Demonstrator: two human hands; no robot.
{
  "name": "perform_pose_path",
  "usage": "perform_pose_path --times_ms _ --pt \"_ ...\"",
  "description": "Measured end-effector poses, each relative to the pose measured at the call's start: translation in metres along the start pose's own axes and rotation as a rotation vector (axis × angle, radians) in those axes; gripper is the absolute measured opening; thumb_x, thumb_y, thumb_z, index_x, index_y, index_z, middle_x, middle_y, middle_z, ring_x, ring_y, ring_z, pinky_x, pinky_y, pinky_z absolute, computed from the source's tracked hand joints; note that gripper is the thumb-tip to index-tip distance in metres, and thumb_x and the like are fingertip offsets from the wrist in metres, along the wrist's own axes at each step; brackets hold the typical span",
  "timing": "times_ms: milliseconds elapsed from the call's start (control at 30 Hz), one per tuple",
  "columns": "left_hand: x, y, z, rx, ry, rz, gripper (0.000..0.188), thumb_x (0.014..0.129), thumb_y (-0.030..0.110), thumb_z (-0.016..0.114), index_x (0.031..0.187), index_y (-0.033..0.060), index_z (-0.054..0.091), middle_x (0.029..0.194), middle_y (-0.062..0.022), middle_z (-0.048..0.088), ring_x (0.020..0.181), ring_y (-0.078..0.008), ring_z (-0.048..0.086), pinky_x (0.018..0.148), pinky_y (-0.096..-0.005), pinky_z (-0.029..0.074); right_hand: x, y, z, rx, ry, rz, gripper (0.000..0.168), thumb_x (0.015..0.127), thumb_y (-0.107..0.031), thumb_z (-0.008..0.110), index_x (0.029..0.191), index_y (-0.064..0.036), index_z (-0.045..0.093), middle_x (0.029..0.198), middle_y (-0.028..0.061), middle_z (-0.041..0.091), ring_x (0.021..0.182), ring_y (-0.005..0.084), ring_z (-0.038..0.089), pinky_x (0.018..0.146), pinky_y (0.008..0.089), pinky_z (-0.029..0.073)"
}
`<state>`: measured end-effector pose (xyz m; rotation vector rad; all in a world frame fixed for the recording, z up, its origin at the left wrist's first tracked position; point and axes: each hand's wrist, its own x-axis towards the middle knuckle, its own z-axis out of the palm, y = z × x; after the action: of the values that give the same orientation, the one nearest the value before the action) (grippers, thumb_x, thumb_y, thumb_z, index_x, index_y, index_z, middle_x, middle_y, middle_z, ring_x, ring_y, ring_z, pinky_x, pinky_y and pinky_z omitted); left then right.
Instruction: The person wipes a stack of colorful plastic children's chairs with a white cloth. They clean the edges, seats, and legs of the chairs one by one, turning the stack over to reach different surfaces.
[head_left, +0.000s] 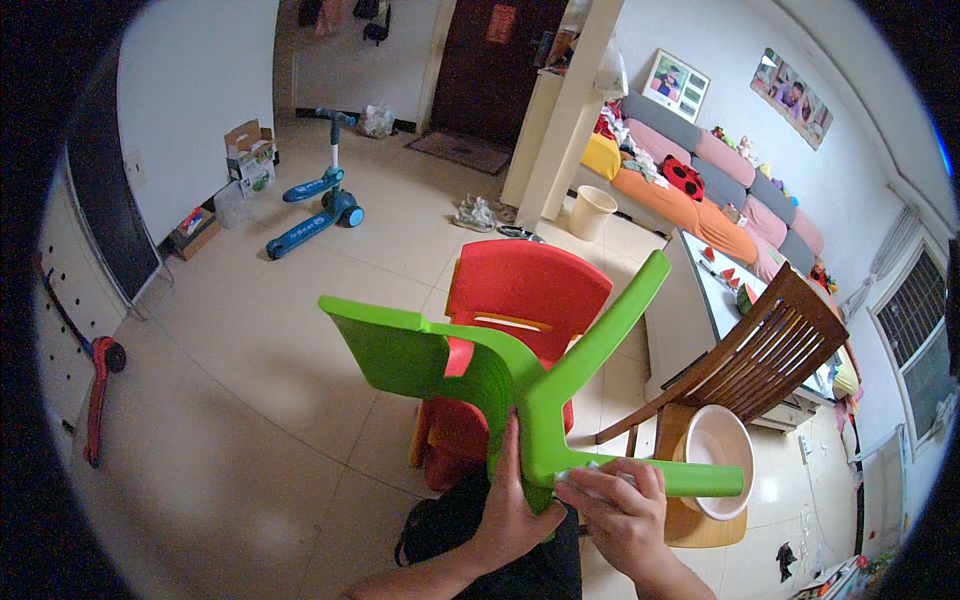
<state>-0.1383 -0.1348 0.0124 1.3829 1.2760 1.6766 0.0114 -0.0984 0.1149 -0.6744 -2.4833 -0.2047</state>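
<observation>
A green plastic child's chair (551, 397) is held up on its side before me, its legs pointing right and its backrest to the left. My left hand (512, 502) grips the chair by the seat edge near the leg joint. In my right hand (619, 510) is a crumpled white cloth (581, 474), pressed against the base of the lower leg; most of the cloth is hidden by my fingers. Behind the green chair stands a red plastic child's chair (532, 289), partly covered by it.
To the right, a wooden chair (765, 352) carries a pale plastic basin (720, 442). Beyond it is a white-topped table (694, 259) with watermelon pieces (729, 276). A blue scooter (315, 217) and a beige bin (591, 212) stand farther off. A red scooter (99, 397) leans at left.
</observation>
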Motion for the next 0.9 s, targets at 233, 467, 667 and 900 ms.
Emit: perform_pose_path --times_ms 233,467,667,900 --pt "0.001 -0.007 0.004 -0.151 0.005 -0.049 0.118 0.080 0.030 0.081 0.157 -0.0083 0.000 0.160 -0.0316 0.019 0.150 -0.0428 0.025 0.123 -0.0490 0.020 0.034 -0.012 0.025 0.110 -0.059 -0.068 0.040 0.068 -0.019 0.071 0.107 -0.022 0.078 0.117 -0.0073 0.070 0.104 0.0227 0.063 0.092 0.0411 0.049" --pt "0.001 0.009 -0.012 0.160 0.014 0.024 0.114 0.080 0.031 0.082 0.159 -0.0057 0.006 0.159 -0.0305 0.022 0.150 -0.0451 0.023 0.123 -0.0495 0.019 0.040 -0.003 0.010 0.427 0.152 0.171 0.037 0.069 -0.004 0.082 0.105 -0.008 0.072 0.107 0.0079 0.071 0.093 0.0287 0.067 0.078 0.0388 0.056" --pt "0.002 0.023 -0.020 0.387 0.147 0.330 0.069 0.089 0.028 0.076 0.145 0.0005 0.048 0.150 -0.0225 0.041 0.144 -0.0396 0.034 0.118 -0.0491 0.030 0.033 0.002 0.013 0.569 0.121 0.217 0.026 0.078 -0.016 0.085 0.096 -0.007 0.067 0.095 0.0076 0.072 0.074 0.0247 0.070 0.064 0.0360 0.057" --pt "0.005 0.012 -0.027 -0.463 0.356 0.065 0.040 0.103 0.032 0.061 0.129 0.0021 0.055 0.110 -0.0102 0.067 0.104 -0.0214 0.063 0.094 -0.0377 0.050 0.040 0.019 -0.007 0.285 0.031 0.152 0.037 0.085 -0.034 0.077 0.111 -0.008 0.071 0.101 0.0081 0.072 0.102 0.0300 0.066 0.088 0.0423 0.053"
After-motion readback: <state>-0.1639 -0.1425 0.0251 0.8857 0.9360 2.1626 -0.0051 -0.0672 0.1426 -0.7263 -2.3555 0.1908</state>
